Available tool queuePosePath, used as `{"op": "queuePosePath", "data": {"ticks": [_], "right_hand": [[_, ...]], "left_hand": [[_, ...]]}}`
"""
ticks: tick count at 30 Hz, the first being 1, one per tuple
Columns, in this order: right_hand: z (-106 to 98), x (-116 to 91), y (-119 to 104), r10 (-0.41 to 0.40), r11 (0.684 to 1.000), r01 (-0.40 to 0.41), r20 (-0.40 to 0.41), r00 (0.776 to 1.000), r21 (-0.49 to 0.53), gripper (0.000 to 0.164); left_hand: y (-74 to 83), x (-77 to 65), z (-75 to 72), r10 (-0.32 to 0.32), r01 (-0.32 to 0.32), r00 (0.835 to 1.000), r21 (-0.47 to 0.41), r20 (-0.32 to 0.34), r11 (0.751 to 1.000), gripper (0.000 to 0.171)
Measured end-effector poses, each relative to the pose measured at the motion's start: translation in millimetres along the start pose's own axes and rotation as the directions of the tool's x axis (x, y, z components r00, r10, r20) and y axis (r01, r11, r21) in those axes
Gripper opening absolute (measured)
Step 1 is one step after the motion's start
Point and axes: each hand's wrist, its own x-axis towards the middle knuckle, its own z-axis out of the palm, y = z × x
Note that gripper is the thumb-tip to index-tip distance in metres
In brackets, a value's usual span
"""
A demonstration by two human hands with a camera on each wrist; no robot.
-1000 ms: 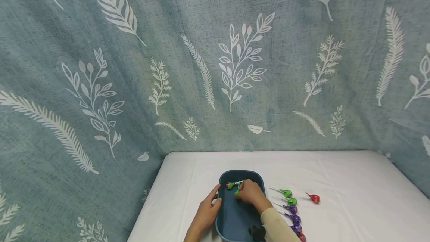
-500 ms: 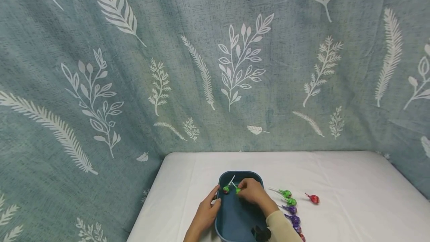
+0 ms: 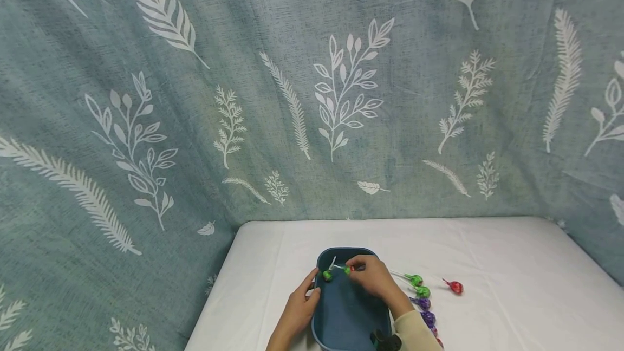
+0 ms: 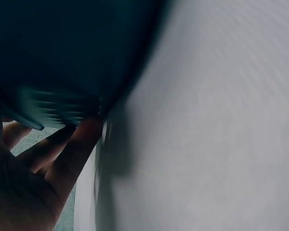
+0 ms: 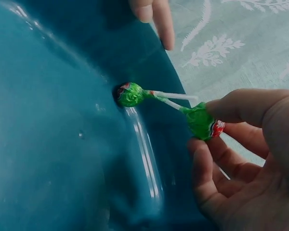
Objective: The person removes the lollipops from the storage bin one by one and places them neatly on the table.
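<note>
My right hand (image 3: 375, 279) is inside the dark blue plastic tub (image 3: 327, 324), near its far end. Its thumb and fingers pinch the green and red wrapped head of a lollipop (image 5: 201, 121), whose white stick points left. A second green lollipop (image 5: 130, 95) lies in the tub's far left corner, and the two sticks meet or cross in the right wrist view. At the tub's left side, my left hand (image 3: 300, 303) holds the wall by its rim. The left wrist view shows fingers (image 4: 77, 151) against the outside of the tub.
Right of the tub, a column of lollipops runs toward me: green ones (image 3: 414, 280), then purple ones (image 3: 428, 317), partly hidden by the sleeve (image 3: 416, 332). A red lollipop (image 3: 455, 287) lies farther right on the white-covered table (image 3: 517, 270). Leaf-patterned cloth (image 3: 292, 96) hangs behind.
The right hand has lifted slightly and shifted right, turning the pinched lollipop so its stick points left. The lollipop in the corner has swung its stick upright and away. The left hand stays put.
</note>
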Motion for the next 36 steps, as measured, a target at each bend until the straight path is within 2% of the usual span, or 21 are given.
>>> {"op": "queuePosePath", "data": {"ticks": [7,17,26,36], "right_hand": [[-9,-5,3,0.025,0.996,-0.026,0.016,1.0,0.089,0.022],[-29,-13,6,0.048,0.977,-0.04,-0.036,0.998,0.208,0.024],[-52,-23,6,0.086,0.97,-0.068,-0.066,0.994,0.232,0.025],[-79,-38,21,0.095,0.966,-0.072,-0.083,0.992,0.247,0.031]], "left_hand": [[0.2,-0.9,0.7,0.003,-0.003,1.0,0.004,0.002,1.0,0.05],[1.2,-1.0,1.3,-0.008,0.008,1.0,0.009,0.004,1.0,0.051],[0.3,0.5,2.2,-0.02,0.02,1.0,0.026,0.006,0.999,0.05],[-0.2,1.0,2.1,-0.04,0.039,0.999,0.033,0.013,0.999,0.051]]}}
